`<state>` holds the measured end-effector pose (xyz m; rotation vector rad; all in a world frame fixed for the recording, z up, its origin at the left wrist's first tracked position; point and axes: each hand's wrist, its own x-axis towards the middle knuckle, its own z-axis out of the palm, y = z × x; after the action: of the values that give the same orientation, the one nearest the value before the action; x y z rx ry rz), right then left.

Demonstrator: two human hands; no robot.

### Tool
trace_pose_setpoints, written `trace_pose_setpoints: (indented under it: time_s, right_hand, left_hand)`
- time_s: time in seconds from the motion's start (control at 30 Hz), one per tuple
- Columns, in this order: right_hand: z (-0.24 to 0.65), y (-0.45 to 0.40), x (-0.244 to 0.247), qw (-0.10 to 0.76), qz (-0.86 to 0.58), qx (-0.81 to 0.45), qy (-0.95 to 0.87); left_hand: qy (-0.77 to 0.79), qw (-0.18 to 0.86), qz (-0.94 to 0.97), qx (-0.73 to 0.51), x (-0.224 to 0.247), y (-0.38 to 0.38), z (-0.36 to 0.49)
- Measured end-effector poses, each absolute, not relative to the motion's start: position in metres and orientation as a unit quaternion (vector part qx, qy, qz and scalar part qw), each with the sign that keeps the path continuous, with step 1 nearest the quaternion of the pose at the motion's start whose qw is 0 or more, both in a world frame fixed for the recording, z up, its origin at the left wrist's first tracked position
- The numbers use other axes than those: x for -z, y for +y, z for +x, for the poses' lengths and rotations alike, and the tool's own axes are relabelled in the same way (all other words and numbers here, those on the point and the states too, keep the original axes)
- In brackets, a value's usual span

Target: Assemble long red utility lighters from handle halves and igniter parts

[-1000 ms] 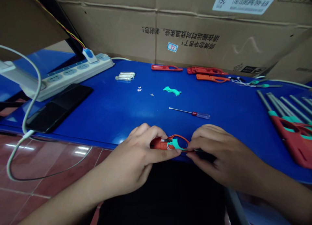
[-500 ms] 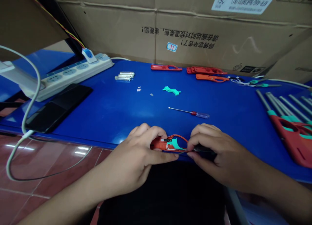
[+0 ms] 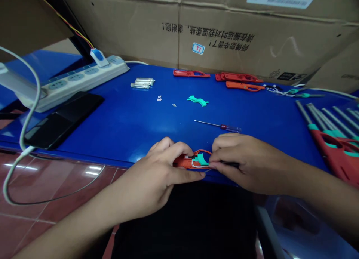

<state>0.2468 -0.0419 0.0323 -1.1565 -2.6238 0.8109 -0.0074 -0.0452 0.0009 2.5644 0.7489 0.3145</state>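
An orange-red lighter shell (image 3: 185, 162) lies open side up at the table's front edge, with a green trigger piece (image 3: 201, 160), thin white wires and a small black part inside. My left hand (image 3: 164, 169) grips the shell's left end between thumb and fingers. At its right end my right hand (image 3: 238, 158) is closed on a thin dark tool, mostly hidden by the fingers, whose tip I cannot make out. Beyond the hands, a screwdriver (image 3: 230, 128) with a red and clear handle lies on the blue table (image 3: 134, 120).
Green pieces (image 3: 198, 100), tiny screws (image 3: 174, 105) and clear tubes (image 3: 142, 83) lie farther back. Red shells (image 3: 238, 77) line the cardboard box (image 3: 126, 34). Assembled red lighters (image 3: 333, 154) are at right. A black phone (image 3: 64, 119) and power strip (image 3: 81, 79) stand left.
My right hand has moved slightly left and up, its fingers now closer over the shell's right end. My left hand keeps its grip. The view has shifted slightly.
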Motion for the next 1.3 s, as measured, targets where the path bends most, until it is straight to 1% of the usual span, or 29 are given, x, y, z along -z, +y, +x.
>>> trace_pose_setpoints:
  time_s: [0.1, 0.2, 0.4, 0.57, 0.63, 0.73, 0.83, 0.93, 1.03, 1.13, 1.3]
  right_hand:
    - [0.246, -0.040, -0.034, 0.077, -0.407, -0.328, -0.849]
    - [0.239, -0.035, -0.040, 0.035, -0.479, -0.378, -0.791]
    - [0.228, -0.026, -0.047, -0.047, -0.523, -0.397, -0.753]
    - [0.225, -0.028, -0.047, -0.053, -0.525, -0.356, -0.771]
    - [0.223, -0.029, -0.049, -0.063, -0.532, -0.336, -0.775]
    - [0.222, -0.031, -0.050, -0.078, -0.532, -0.324, -0.779]
    - [0.222, -0.033, -0.050, -0.065, -0.523, -0.327, -0.785]
    - [0.221, -0.035, -0.049, -0.046, -0.514, -0.310, -0.799]
    - [0.219, -0.036, -0.049, -0.046, -0.505, -0.294, -0.811]
    - [0.218, -0.034, -0.050, -0.062, -0.512, -0.294, -0.805]
    - [0.217, -0.032, -0.050, -0.078, -0.536, -0.304, -0.784]
  left_hand:
    - [0.266, 0.231, 0.929, -0.114, -0.002, -0.045, -0.007]
    - [0.264, 0.240, 0.926, -0.122, -0.002, -0.044, -0.007]
    - [0.257, 0.251, 0.923, -0.140, -0.003, -0.043, -0.007]
    - [0.268, 0.290, 0.898, -0.196, -0.001, -0.044, -0.006]
    - [0.261, 0.275, 0.898, -0.222, 0.003, -0.046, -0.007]
    - [0.274, 0.205, 0.908, -0.242, 0.008, -0.051, -0.010]
    - [0.305, 0.158, 0.908, -0.238, 0.008, -0.055, -0.012]
    - [0.318, 0.206, 0.898, -0.223, 0.003, -0.052, -0.011]
    - [0.344, 0.261, 0.882, -0.189, -0.003, -0.042, -0.006]
    - [0.316, 0.276, 0.895, -0.153, -0.006, -0.031, -0.002]
    - [0.299, 0.286, 0.898, -0.148, -0.006, -0.026, 0.002]
